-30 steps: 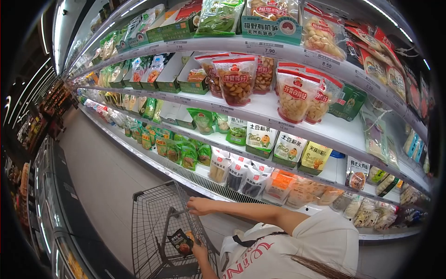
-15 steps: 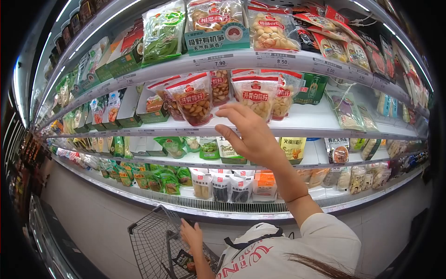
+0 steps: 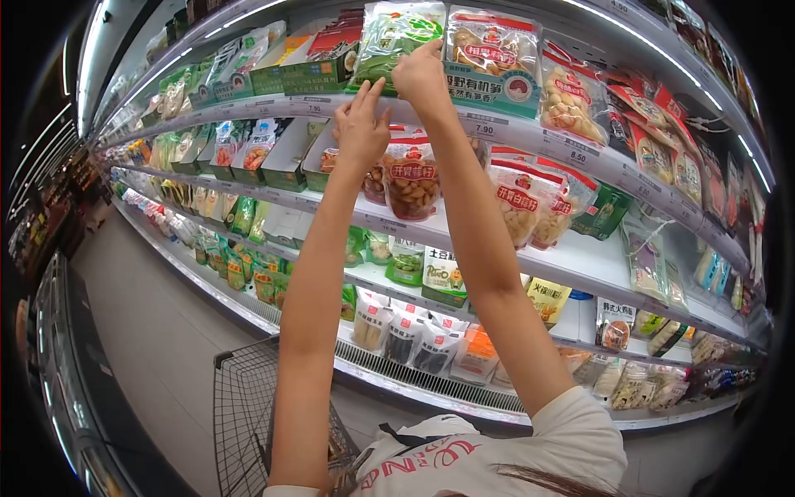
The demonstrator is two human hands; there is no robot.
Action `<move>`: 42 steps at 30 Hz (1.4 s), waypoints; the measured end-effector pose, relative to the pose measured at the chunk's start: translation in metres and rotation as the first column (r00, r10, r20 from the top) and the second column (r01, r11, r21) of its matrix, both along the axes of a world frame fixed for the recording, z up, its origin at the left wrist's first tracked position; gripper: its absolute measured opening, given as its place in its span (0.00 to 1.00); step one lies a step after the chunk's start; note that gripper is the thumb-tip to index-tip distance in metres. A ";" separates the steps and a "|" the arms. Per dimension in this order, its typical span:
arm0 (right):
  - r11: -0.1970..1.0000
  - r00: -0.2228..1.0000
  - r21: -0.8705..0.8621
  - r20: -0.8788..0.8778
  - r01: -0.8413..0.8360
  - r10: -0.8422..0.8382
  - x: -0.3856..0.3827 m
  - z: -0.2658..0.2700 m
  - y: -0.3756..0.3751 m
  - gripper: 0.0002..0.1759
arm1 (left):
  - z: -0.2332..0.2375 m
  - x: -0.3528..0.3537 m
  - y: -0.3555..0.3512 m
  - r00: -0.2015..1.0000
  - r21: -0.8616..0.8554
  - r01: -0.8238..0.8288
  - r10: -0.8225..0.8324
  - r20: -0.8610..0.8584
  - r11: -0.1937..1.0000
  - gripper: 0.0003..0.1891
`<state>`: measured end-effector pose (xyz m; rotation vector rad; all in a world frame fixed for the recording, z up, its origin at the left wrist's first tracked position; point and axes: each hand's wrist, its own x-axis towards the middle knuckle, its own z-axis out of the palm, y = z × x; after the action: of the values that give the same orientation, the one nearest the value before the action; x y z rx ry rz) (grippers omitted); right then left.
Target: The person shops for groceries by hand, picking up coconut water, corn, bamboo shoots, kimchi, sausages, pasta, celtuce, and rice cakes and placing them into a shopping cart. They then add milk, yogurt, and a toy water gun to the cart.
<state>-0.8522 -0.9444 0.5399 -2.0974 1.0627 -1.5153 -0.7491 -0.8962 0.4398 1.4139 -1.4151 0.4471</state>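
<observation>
My right hand (image 3: 419,76) is up at the upper shelf, its fingers curled at the right edge of a clear and green bag of vegetables (image 3: 396,41). Just below the bag's lower edge is my left hand (image 3: 362,124), fingers stretched up and apart, in front of the price rail. Right of my right hand stands a red-topped bag of garlic cloves (image 3: 490,45) in a teal display carton (image 3: 509,98). Beneath my hands, another red-topped bag of brown cloves (image 3: 412,178) stands on the shelf below. My right fingertips are partly hidden.
A wire shopping cart (image 3: 240,414) stands at lower left, beside my left forearm. The price rail (image 3: 530,137) runs along the upper shelf's front. Bags of white garlic (image 3: 522,203) stand on the middle shelf, and open green boxes (image 3: 286,157) to the left.
My right hand has risen from the middle shelf to the green bag above. My left hand has left the cart and come up beside it. The view has turned left.
</observation>
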 end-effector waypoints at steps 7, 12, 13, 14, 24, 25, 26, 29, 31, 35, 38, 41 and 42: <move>0.965 0.948 -0.165 0.278 0.205 -0.154 0.017 0.005 -0.004 0.22 | -0.009 0.012 0.006 0.969 -0.020 0.219 -0.220 -0.115 0.976 0.32; 0.833 0.881 -0.531 0.456 0.153 0.129 0.017 -0.011 0.025 0.11 | -0.015 -0.001 0.044 0.831 -0.193 0.335 -0.386 -0.402 0.922 0.33; 0.820 0.865 -0.560 0.463 0.118 0.192 0.013 -0.020 0.043 0.10 | -0.018 -0.010 0.063 0.676 -0.293 0.374 -0.475 -0.564 0.880 0.38; 0.807 0.847 -0.585 0.466 0.079 0.255 0.007 -0.034 0.066 0.10 | -0.028 -0.012 0.081 0.552 -0.374 0.379 -0.531 -0.642 0.846 0.39; 0.226 0.505 0.456 0.703 -0.861 0.501 -0.006 -0.280 0.224 0.10 | -0.249 -0.044 0.320 -0.168 -0.596 0.054 -0.581 -0.796 0.801 0.19; 0.134 0.529 0.539 0.696 -0.832 0.485 -0.006 -0.299 0.237 0.09 | -0.265 -0.051 0.346 -0.173 -0.560 0.014 -0.550 -0.817 0.828 0.19; 0.045 0.535 0.592 0.689 -0.804 0.489 0.001 -0.311 0.246 0.08 | -0.274 -0.051 0.365 -0.158 -0.538 -0.017 -0.533 -0.831 0.843 0.19; -0.183 0.534 0.681 0.688 -0.709 0.492 0.020 -0.345 0.275 0.07 | -0.292 -0.064 0.410 -0.159 -0.435 -0.180 -0.462 -0.872 0.882 0.18; -0.288 0.520 0.716 0.674 -0.636 0.525 0.034 -0.370 0.291 0.07 | -0.313 -0.069 0.430 -0.190 -0.429 -0.316 -0.499 -0.845 0.846 0.20; -0.311 0.520 0.829 0.540 -0.465 0.662 0.067 -0.451 0.348 0.07 | -0.353 -0.071 0.458 -0.198 -0.367 -0.607 -0.581 -0.789 0.705 0.23; -0.412 0.545 0.877 0.477 -0.246 0.690 0.084 -0.536 0.406 0.08 | -0.455 -0.057 0.506 -0.392 -0.184 -0.717 -0.607 -0.691 0.672 0.22; -0.410 0.615 0.911 0.298 0.046 0.730 0.082 -0.598 0.455 0.11 | -0.528 -0.066 0.549 -0.620 0.090 -0.720 -0.579 -0.529 0.689 0.21; -0.380 0.578 0.919 0.256 0.102 0.775 0.079 -0.615 0.461 0.10 | -0.543 -0.069 0.556 -0.659 0.205 -0.730 -0.593 -0.463 0.652 0.20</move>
<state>-0.7737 -0.4837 -0.0752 -1.1288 0.8108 0.6740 -0.8182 -0.3406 -0.1032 0.4110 1.1512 -0.3716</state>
